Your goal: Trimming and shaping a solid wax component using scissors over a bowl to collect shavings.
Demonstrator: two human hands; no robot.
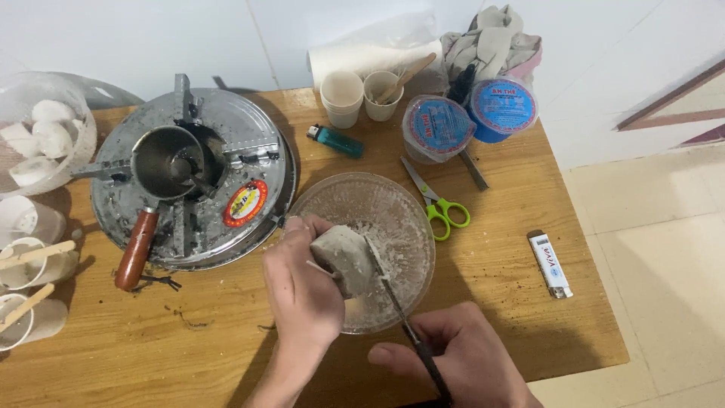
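Note:
My left hand [302,291] grips a pale grey waxy block [343,259] and holds it over a clear glass bowl [393,200] that has white shavings in it. My right hand [464,363] is closed around the dark handle of a knife [389,291]. The knife's thin blade rests against the right side of the block. Both hands are at the near edge of the wooden table [491,272].
A round metal stove [257,162] with a small red-handled pot [166,162] stands at the left. Green-handled scissors [438,204], a green lighter [334,140], a white lighter [550,264], paper cups [342,98], two blue-lidded tubs [468,117] and white cups with sticks [30,264] surround the bowl.

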